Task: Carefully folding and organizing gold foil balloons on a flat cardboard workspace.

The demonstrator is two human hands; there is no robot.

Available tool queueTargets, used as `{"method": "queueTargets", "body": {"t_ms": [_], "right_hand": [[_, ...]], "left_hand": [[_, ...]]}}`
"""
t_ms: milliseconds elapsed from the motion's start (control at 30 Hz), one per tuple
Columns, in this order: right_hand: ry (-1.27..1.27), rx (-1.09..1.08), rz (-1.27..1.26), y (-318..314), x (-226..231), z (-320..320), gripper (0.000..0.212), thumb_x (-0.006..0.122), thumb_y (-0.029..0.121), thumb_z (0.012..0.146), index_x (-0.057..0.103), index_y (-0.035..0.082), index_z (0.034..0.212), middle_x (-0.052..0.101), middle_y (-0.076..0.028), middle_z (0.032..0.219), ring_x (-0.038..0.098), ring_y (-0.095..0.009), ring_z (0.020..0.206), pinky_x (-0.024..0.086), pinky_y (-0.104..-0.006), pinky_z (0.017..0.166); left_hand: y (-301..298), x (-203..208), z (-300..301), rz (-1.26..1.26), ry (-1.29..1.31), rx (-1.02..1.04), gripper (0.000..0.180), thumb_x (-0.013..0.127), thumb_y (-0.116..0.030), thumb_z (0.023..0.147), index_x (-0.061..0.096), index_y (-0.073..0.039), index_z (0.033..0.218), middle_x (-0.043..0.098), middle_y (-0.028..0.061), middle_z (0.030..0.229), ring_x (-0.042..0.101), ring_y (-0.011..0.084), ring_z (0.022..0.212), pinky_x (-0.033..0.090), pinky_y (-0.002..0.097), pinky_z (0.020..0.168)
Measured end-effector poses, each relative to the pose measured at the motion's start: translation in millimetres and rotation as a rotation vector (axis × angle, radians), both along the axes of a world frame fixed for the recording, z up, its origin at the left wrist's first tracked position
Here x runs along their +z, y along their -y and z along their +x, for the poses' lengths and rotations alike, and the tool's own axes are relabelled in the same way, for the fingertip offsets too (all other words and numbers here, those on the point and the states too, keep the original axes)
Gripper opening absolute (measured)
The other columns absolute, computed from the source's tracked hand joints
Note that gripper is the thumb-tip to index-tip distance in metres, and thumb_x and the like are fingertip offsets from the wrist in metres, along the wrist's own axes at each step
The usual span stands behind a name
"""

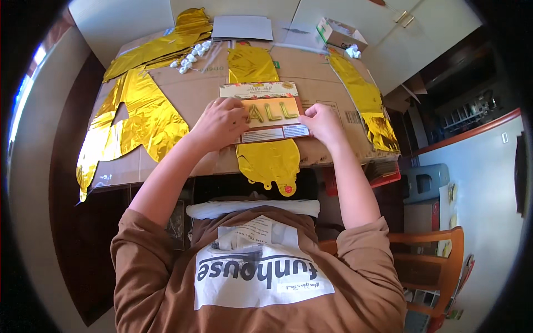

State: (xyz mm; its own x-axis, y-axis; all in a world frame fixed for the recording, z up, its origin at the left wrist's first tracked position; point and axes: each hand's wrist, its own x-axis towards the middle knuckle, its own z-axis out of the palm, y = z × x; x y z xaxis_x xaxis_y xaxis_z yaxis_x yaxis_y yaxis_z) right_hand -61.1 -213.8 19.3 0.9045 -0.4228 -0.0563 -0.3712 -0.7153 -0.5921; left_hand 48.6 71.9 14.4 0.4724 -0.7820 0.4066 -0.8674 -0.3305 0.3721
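A flat balloon package (273,112) with a floral header and pictured gold letters lies in front of me, over the middle of a flat gold foil balloon (270,161). My left hand (223,123) covers the package's left part, its fingers bent over that side. At the opposite edge, my right hand (323,123) pinches the package between thumb and fingers. The foil balloon shows above and below the package, and its lower end hangs past the table's front edge. To the left, a larger letter-shaped gold foil balloon (141,119) is spread flat.
Brown cardboard (205,152) covers the table. Another gold balloon (361,91) lies at the right, with folded gold foil (166,47) at the back left. Small white bundles (191,56), a grey-white sheet (242,28) and an open box (340,34) sit farther back. A wooden chair (452,266) stands at my right.
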Motion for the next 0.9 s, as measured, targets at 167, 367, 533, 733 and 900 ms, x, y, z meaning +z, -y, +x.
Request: {"method": "queueTargets", "body": {"t_ms": [167,367,533,733,900], "right_hand": [[-0.021,-0.102,-0.228,-58.4,28.9,-76.3,0.046,0.072,0.047,0.089,0.07,0.001,0.087,0.07,-0.019,0.078,0.07,-0.038,0.073,0.055,-0.0456,0.071],[0.105,-0.3,1.251,-85.9,-41.7,-133.8,0.036,0.072,0.035,0.095,0.073,-0.001,0.097,0.073,-0.007,0.088,0.07,-0.014,0.076,0.056,-0.0301,0.069],[0.311,-0.276,1.488,-106.4,-62.3,-121.6,0.025,0.071,0.018,0.094,0.072,-0.003,0.108,0.073,-0.006,0.1,0.068,-0.011,0.088,0.054,-0.0273,0.079],[0.356,-0.313,1.373,-103.4,-57.5,-166.3,0.023,0.071,0.013,0.094,0.072,-0.003,0.11,0.073,-0.006,0.101,0.066,-0.01,0.088,0.052,-0.0255,0.081],[0.269,-0.284,1.356,-86.6,-66.7,-202.9,0.024,0.069,0.01,0.093,0.07,-0.002,0.113,0.072,-0.007,0.106,0.067,-0.013,0.095,0.053,-0.0286,0.086]], "left_hand": [[-11.2,-21.5,8.0,-0.017,0.002,0.011,0.032,0.072,-0.03,0.086,0.068,-0.012,0.113,0.06,0.01,0.123,0.054,0.0345,0.118,0.041,0.0468,0.105],[-3.8,-16.2,5.8,-0.023,0.004,-0.031,0.033,0.072,-0.023,0.087,0.069,-0.008,0.116,0.061,0.0122,0.125,0.054,0.0348,0.12,0.043,0.0467,0.104],[-2.4,-11.4,-1.0,-0.016,-0.01,-0.038,0.034,0.074,-0.021,0.085,0.069,-0.006,0.114,0.062,0.0135,0.123,0.055,0.0356,0.118,0.043,0.0464,0.103],[0.2,-6.5,-28.0,-0.003,-0.087,-0.056,0.036,0.076,-0.021,0.083,0.068,-0.006,0.115,0.063,0.014,0.119,0.056,0.0359,0.116,0.045,0.046,0.102],[13.9,0.7,-44.9,0.029,-0.019,-0.111,0.039,0.076,-0.02,0.082,0.068,-0.008,0.119,0.061,0.0127,0.123,0.055,0.0347,0.118,0.043,0.0462,0.104]]}}
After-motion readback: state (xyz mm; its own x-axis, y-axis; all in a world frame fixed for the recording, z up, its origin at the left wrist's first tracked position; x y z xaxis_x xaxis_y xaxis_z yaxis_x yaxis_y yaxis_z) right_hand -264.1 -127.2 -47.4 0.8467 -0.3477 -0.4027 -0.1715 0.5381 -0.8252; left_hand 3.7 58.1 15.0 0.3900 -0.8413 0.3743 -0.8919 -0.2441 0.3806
